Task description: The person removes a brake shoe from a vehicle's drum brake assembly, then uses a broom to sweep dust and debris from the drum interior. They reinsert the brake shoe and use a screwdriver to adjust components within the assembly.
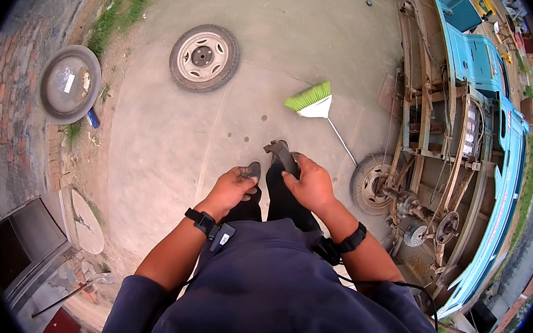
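Note:
My right hand (313, 185) is closed around a flat, brownish, rusty-looking metal piece (287, 161). Its far end widens into a short crosspiece, above my right shoe. To the left, at about the same height, my left hand (232, 190) has its fingers curled in toward the palm. Whatever it may hold is hidden by the fingers. A gap separates the two hands, and my dark trousers and shoes show below them.
A wheel with tyre (205, 58) lies flat ahead on the concrete. A green-and-white broom (315, 100) lies ahead right. Beside me on the right stands a blue vehicle (509, 164) with exposed frame and a wheel (371, 184). Left is a round metal basin (60, 105).

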Available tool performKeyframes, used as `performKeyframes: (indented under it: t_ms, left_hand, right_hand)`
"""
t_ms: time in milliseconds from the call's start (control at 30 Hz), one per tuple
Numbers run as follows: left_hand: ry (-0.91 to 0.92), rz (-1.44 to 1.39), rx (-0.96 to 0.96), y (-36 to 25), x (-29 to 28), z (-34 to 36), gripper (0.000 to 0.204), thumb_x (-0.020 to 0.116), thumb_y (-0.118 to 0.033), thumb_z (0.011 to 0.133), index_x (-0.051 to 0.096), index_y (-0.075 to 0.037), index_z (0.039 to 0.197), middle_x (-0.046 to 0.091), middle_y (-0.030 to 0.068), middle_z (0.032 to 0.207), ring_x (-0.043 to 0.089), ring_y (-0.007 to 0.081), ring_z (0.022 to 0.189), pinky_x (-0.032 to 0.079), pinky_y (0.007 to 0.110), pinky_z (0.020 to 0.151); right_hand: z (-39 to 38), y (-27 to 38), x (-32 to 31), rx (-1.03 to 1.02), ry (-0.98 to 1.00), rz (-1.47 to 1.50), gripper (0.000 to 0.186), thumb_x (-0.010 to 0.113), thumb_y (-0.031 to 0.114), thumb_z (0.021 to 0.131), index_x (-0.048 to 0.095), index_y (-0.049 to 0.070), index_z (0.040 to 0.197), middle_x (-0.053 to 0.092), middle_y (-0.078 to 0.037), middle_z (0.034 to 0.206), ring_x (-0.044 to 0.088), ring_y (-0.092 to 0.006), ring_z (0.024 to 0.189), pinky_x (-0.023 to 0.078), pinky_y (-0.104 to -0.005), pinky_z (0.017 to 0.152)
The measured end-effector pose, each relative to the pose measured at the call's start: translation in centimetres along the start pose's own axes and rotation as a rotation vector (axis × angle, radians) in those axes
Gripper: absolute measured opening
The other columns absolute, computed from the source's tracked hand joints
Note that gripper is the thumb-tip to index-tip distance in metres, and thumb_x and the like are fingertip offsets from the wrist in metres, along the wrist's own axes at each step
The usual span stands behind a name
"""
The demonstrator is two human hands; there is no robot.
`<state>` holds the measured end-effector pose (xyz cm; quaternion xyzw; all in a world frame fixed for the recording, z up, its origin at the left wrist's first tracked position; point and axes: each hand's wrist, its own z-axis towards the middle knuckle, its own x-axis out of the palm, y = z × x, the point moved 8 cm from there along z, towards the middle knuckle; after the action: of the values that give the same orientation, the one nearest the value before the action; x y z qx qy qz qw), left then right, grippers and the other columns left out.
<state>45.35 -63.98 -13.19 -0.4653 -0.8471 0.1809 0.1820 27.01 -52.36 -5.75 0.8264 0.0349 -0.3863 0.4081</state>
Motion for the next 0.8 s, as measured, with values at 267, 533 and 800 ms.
performKeyframes:
  t_ms: [267, 533, 800]
  left_hand:
    - [-0.297, -0.206, -0.086, 6.0, -8.1, 1.7, 0.045, 0.063, -0.021, 0.102, 0.051, 0.003, 0.138, 0.068, 0.0136, 0.116, 0.07, 0.0221, 0.102, 0.056, 0.033, 0.085]
    - [-0.501, 0.22, 0.022, 12.4, -16.6, 6.5, 0.039, 0.067, -0.019, 0.097, 0.058, 0.002, 0.128, 0.072, 0.0152, 0.107, 0.072, 0.026, 0.096, 0.057, 0.036, 0.084]
    - [-0.599, 0.384, 0.185, 16.6, -26.0, 13.3, 0.035, 0.071, -0.013, 0.092, 0.061, 0.001, 0.122, 0.069, 0.0177, 0.115, 0.07, 0.0319, 0.105, 0.056, 0.04, 0.089]
  right_hand:
    - [8.8, -4.9, 7.2, -0.011, 0.102, -0.088, 0.048, 0.073, 0.026, 0.087, 0.061, 0.004, 0.127, 0.071, -0.022, 0.103, 0.069, -0.0419, 0.095, 0.056, -0.0476, 0.083]
    - [16.1, -10.5, 18.2, 0.204, 0.089, -0.036, 0.046, 0.074, 0.025, 0.086, 0.061, 0.004, 0.125, 0.072, -0.022, 0.103, 0.07, -0.0402, 0.095, 0.056, -0.0465, 0.082]
    - [25.0, -14.8, 35.6, 0.309, 0.212, 0.074, 0.045, 0.071, 0.026, 0.089, 0.06, 0.006, 0.128, 0.074, -0.015, 0.086, 0.072, -0.035, 0.086, 0.055, -0.0432, 0.078]
